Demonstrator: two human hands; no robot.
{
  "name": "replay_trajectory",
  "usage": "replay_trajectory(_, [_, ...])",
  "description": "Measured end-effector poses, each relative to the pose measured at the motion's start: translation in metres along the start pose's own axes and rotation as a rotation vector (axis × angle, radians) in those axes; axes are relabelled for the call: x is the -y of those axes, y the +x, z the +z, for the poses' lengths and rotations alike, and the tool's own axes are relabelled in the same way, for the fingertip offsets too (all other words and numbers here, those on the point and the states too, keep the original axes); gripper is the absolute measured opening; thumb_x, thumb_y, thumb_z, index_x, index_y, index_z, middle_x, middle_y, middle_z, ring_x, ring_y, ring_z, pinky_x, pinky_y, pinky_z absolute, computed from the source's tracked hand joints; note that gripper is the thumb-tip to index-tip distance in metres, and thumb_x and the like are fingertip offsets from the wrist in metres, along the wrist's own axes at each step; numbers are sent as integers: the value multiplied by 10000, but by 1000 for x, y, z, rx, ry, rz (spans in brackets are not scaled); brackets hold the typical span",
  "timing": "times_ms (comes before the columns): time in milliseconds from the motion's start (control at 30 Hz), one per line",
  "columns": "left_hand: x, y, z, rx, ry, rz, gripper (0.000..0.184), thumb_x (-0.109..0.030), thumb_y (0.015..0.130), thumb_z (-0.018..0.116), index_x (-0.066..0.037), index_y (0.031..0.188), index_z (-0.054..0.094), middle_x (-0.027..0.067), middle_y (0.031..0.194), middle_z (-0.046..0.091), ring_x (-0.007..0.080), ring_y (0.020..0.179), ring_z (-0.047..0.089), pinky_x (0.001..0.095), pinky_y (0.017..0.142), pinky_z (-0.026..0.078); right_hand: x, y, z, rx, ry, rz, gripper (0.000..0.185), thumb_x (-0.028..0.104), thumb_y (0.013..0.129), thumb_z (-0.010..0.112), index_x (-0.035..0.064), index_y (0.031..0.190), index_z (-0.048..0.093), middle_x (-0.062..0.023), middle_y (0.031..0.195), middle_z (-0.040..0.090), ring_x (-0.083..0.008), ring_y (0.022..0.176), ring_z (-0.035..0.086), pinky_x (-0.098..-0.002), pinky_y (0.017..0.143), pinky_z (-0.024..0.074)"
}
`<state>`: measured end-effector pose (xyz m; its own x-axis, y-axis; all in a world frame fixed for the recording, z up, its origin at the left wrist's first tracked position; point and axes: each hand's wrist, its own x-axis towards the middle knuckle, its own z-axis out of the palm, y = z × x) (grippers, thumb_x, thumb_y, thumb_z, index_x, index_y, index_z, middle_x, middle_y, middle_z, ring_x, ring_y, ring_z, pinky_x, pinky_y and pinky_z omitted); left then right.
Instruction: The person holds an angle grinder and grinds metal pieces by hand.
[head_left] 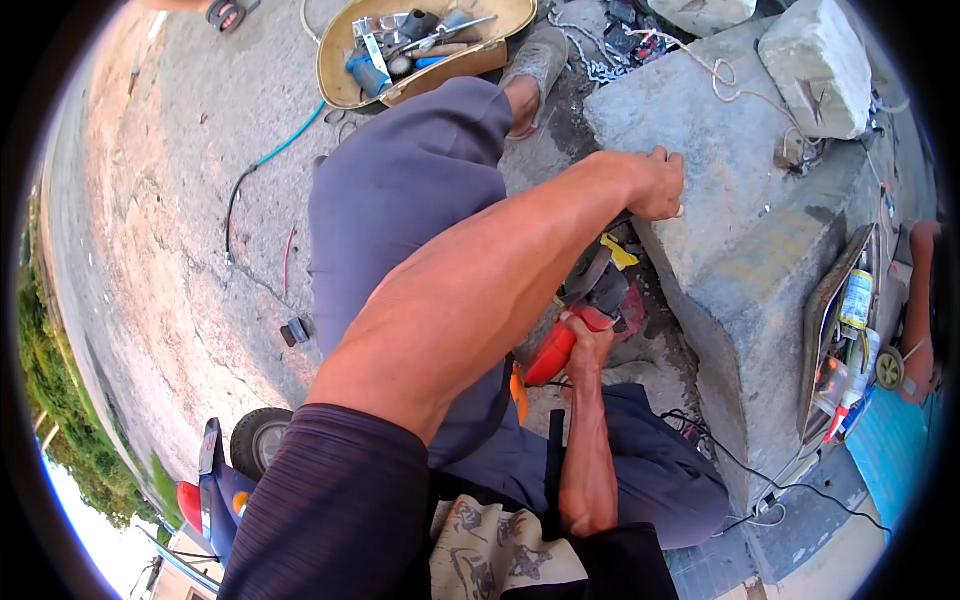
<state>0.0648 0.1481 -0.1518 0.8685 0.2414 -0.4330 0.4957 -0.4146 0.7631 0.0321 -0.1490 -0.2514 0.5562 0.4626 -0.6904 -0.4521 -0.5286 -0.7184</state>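
My left hand [657,186] is at the near edge of a large concrete block [730,190], its fingers curled closed. Whatever lies inside those fingers is hidden from this side. Lower down, my right hand [590,343] grips the red body of an angle grinder [553,352]. The grinder's head [600,285] points up between my legs, beside the block's side face. A yellow piece [619,252] shows just above the grinder head, below my left hand. My left forearm crosses over my bent leg and covers part of the ground.
A tan tray [335,70] of tools lies at the top. A rough stone chunk [817,68] and a rope [722,80] rest on the block. Right of it sits a container with spray cans [857,298]. A black cable [770,480] runs low right. A hose [285,143] lies left, above a wheel [262,443].
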Motion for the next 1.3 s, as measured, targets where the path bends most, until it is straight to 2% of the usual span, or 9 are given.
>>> replay_trajectory(200, [1, 2, 1, 9, -1, -10, 724, -405, 1005, 599, 110, 1438, 331, 346, 1457, 414, 514, 1344, 473, 541, 1109, 409, 7, -4, 4, -1, 27, -19, 152, 80, 727, 785, -2, 836, 717, -54, 782, 681, -168, 681, 630, -318, 660, 496])
replay_trajectory(900, [0, 2, 1, 9, 10, -10, 743, -404, 1010, 595, 125, 1448, 309, 353, 1456, 407, 514, 1349, 468, 540, 1114, 410, 16, 2, 7, 1, 59, -53, 194, 73, 758, 750, -33, 913, 701, -101, 822, 704, -197, 708, 656, -339, 673, 522])
replay_trajectory(1300, [-2, 1, 0, 7, 26, -15, 734, -402, 1011, 594, 111, 1454, 313, 345, 1467, 401, 507, 1352, 469, 540, 1111, 412, 18, 8, 6, -7, 61, -70, 209, 66, 758, 767, -27, 934, 702, -86, 848, 707, -190, 747, 665, -325, 705, 522])
